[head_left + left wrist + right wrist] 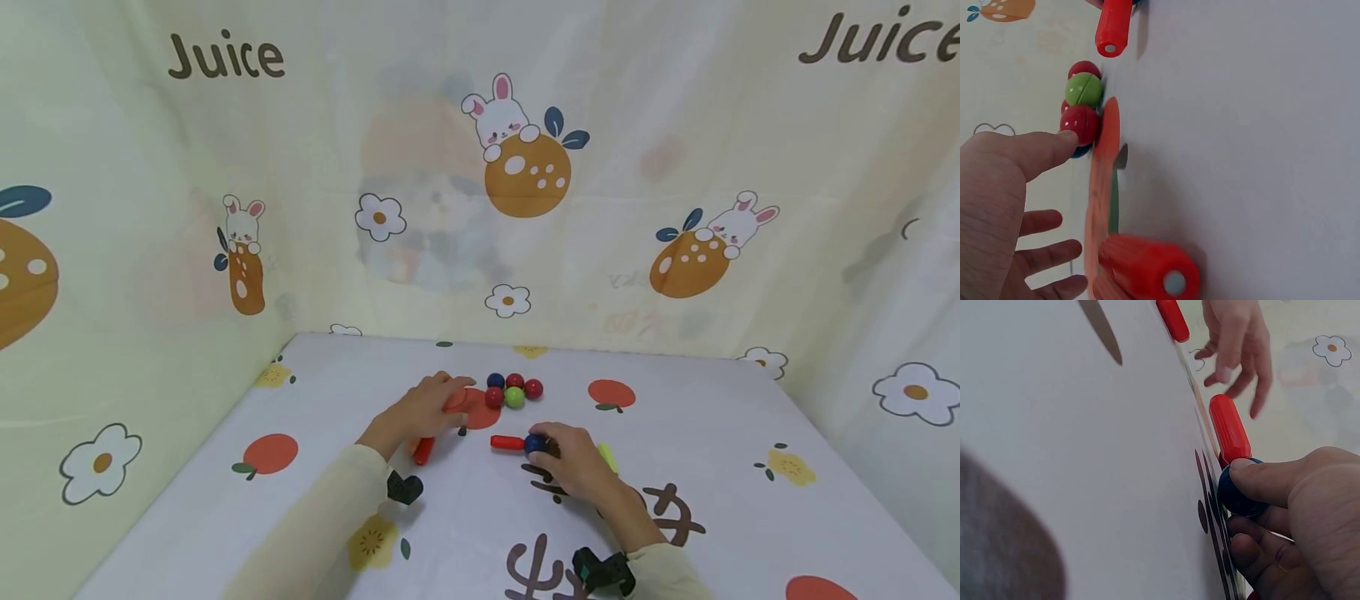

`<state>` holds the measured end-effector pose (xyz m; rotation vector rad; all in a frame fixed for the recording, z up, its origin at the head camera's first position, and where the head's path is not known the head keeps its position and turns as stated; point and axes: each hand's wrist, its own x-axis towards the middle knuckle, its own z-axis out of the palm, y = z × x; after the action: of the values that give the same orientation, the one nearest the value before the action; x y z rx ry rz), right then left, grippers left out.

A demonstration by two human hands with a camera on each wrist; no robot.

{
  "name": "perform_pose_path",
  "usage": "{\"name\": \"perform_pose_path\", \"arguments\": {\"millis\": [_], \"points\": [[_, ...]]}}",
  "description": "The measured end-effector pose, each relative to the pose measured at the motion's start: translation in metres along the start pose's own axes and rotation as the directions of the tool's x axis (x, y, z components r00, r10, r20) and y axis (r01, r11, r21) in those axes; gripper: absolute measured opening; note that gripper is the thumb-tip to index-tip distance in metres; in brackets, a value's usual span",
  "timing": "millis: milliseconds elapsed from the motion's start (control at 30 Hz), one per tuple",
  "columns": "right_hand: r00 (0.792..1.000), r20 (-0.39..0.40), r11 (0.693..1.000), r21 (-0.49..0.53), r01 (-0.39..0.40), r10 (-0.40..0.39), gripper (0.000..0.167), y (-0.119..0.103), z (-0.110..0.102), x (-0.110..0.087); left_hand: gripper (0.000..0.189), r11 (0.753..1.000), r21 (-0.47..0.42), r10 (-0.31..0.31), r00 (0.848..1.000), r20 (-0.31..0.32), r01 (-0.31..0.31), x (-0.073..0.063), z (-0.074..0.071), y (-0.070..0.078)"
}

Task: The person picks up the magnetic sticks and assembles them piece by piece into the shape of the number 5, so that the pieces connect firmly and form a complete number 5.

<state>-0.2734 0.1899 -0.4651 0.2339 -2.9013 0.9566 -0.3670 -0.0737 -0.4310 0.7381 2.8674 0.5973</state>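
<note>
In the head view my right hand [573, 458] pinches a dark blue ball [535, 444] between thumb and fingers, low over the white tabletop. A red ridged handle [507, 442] lines up with that ball; the right wrist view shows its end right against the blue ball [1242, 490]. My left hand [431, 406] hovers with fingers spread and holds nothing. Below its palm lies another red handle [423, 451], its end with a pale dot showing in the left wrist view. Beyond the left fingertips sits a cluster of glossy balls, with a green ball [513, 397] at its front.
The cluster also has red balls [533, 388] and a blue ball [496, 380]. A yellow-green piece [607, 457] shows behind the right hand. The tabletop [720, 467] carries printed fruit and lettering, and a printed curtain [322, 250] rises behind and at both sides.
</note>
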Motion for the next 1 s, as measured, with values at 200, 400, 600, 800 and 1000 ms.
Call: {"name": "perform_pose_path", "arguments": {"millis": [200, 400, 600, 800, 1000], "points": [[1.0, 0.007, 1.0, 0.004, 0.013, -0.013, 0.041, 0.0, 0.0, 0.0, 0.06, 0.999, 0.003, 0.052, 0.998, 0.037, -0.052, 0.019, 0.005, 0.011], [1.0, 0.0, 1.0, 0.008, 0.01, -0.01, 0.041, 0.001, -0.001, 0.0, 0.055, 0.997, 0.046, 0.059, 0.995, 0.085, -0.063, 0.03, 0.008, 0.028], [1.0, 0.004, 1.0, 0.007, 0.011, -0.011, 0.041, 0.001, -0.001, 0.001, 0.046, 0.996, 0.075, 0.035, 0.994, 0.107, -0.044, 0.039, 0.011, 0.036], [1.0, 0.007, 1.0, 0.009, 0.007, -0.007, 0.041, 0.001, -0.003, 0.001, 0.04, 0.999, 0.029, 0.012, 0.994, 0.109, -0.015, 0.044, 0.012, 0.038], [1.0, 0.015, 1.0, 0.01, 0.005, -0.005, 0.041, 0.0, -0.003, 0.0, 0.032, 0.997, 0.044, -0.063, 0.99, 0.128, 0.058, 0.043, 0.01, 0.035]]}}
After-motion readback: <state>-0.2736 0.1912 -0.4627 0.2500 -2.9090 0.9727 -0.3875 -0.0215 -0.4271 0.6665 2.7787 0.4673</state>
